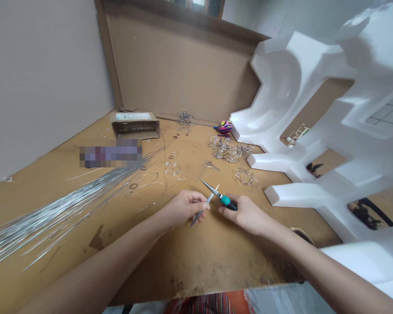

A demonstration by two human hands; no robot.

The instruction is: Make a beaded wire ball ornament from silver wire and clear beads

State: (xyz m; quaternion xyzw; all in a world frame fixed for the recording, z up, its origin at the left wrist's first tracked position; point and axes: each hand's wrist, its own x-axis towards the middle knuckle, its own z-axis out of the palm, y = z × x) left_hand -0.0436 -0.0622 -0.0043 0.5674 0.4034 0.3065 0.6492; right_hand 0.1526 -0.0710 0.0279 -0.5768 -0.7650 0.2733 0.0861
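Observation:
My left hand [190, 206] pinches a thin, straight grey strip [198, 217], which points up and to the right past my fingertips. Whether it is one metal piece or several wires side by side, I cannot tell. In my right hand [247, 213] is a pair of needle-nose pliers [226, 201] with a teal and black grip, its tapered metal tip pointing up and left. The tip crosses close to the strip's upper end; contact between them is unclear. Beyond my hands lie a small cluster of cut wires [209, 165] and a bent-wire ring [245, 178].
A long bundle of silvery wires [62, 205] spreads across the table's left. Behind it stand a cardboard box [136, 129] and a blurred-out item [111, 153]. Wire shapes [227, 150] and a colourful ball-like object [225, 127] lie ahead. White moulded foam [301, 194] borders the right.

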